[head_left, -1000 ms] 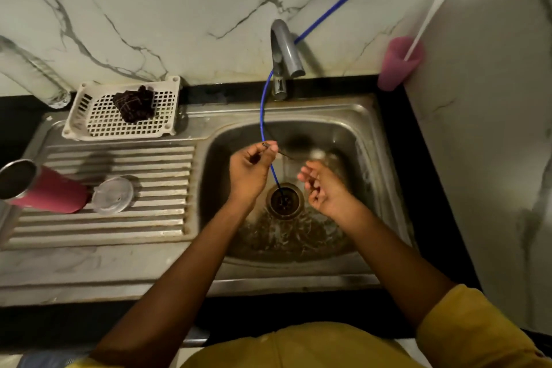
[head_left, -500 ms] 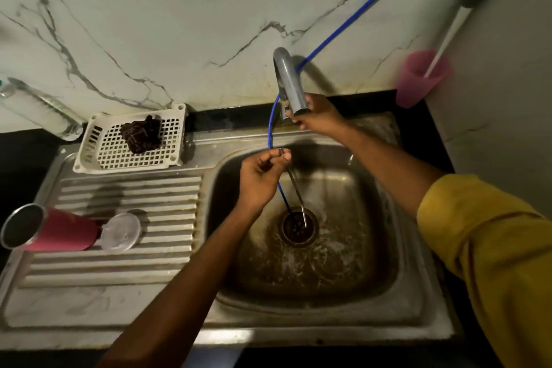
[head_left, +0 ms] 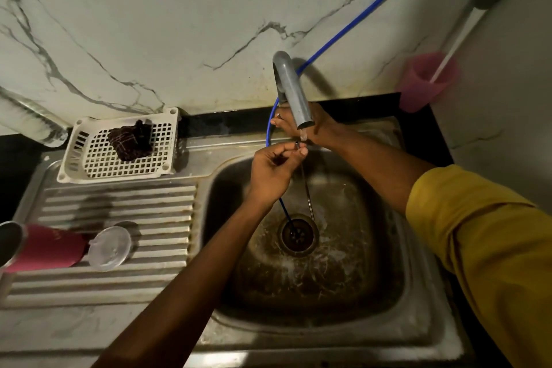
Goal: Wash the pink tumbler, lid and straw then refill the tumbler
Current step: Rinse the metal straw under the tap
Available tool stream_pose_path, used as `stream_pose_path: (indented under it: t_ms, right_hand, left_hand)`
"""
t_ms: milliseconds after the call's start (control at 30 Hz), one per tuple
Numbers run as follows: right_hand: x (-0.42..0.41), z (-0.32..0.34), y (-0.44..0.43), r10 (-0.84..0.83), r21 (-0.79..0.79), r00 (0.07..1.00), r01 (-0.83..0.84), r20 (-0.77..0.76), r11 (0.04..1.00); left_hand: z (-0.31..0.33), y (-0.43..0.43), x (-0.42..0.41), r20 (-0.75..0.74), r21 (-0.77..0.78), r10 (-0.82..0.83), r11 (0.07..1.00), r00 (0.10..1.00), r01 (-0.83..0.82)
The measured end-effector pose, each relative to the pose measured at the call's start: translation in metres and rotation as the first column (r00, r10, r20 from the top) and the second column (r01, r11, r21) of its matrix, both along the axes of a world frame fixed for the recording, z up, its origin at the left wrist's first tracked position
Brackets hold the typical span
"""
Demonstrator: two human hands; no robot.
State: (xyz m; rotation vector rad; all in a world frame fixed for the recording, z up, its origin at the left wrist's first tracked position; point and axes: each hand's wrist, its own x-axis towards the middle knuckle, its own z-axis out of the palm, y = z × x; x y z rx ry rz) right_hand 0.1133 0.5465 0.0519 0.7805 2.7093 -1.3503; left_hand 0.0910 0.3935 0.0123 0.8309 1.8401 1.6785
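Note:
My left hand (head_left: 273, 169) pinches the top of a thin straw (head_left: 307, 188) that hangs down into the steel sink (head_left: 373, 293), right under the grey tap spout (head_left: 291, 89). A little water drips from the spout onto the straw's top end. My right hand (head_left: 304, 125) reaches behind the spout at the tap's base, partly hidden by it. The pink tumbler (head_left: 41, 248) lies on its side on the ribbed drainboard at far left, its open mouth at the frame edge. The clear lid (head_left: 110, 248) rests beside it.
A blue hose (head_left: 352, 24) runs from the wall down into the drain (head_left: 298, 234). A white basket (head_left: 119, 148) holding a dark scrubber stands behind the drainboard. A pink cup (head_left: 425, 82) with a white-handled brush sits in the right corner.
My right hand left the straw over the basin and went up to the tap's base. My left hand lifted the straw's top under the spout, where water now drips.

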Motion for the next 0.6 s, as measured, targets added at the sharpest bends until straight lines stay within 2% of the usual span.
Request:
stream_pose_path:
  t_ms: [167, 333, 400, 500, 600]
  right_hand:
    - [0.003, 0.020, 0.002, 0.045, -0.001, 0.995, -0.045, 0.087, 0.999]
    - [0.004, 0.018, -0.001, 0.065, -0.012, 0.997, -0.065, 0.046, 0.998]
    - [0.007, 0.011, -0.003, 0.041, 0.000, 0.999, -0.041, -0.011, 0.999]
    - [0.020, -0.012, -0.002, -0.067, -0.079, 0.992, 0.059, -0.108, 0.995]
    - [0.049, -0.036, -0.004, -0.111, -0.145, 0.989, 0.096, -0.100, 0.985]
  left_hand:
    - [0.003, 0.007, 0.001, 0.003, -0.006, -0.021, 1.000, 1.000, 0.021]
    - [0.004, 0.005, 0.002, 0.022, -0.026, -0.027, 0.999, 0.999, 0.027]
    - [0.004, 0.004, 0.002, -0.028, -0.013, -0.039, 0.999, 0.999, 0.038]
    - [0.006, 0.002, 0.004, -0.113, -0.035, -0.082, 0.996, 0.990, 0.078]
    - [0.011, 0.001, 0.003, -0.207, -0.066, -0.125, 0.991, 0.970, 0.114]
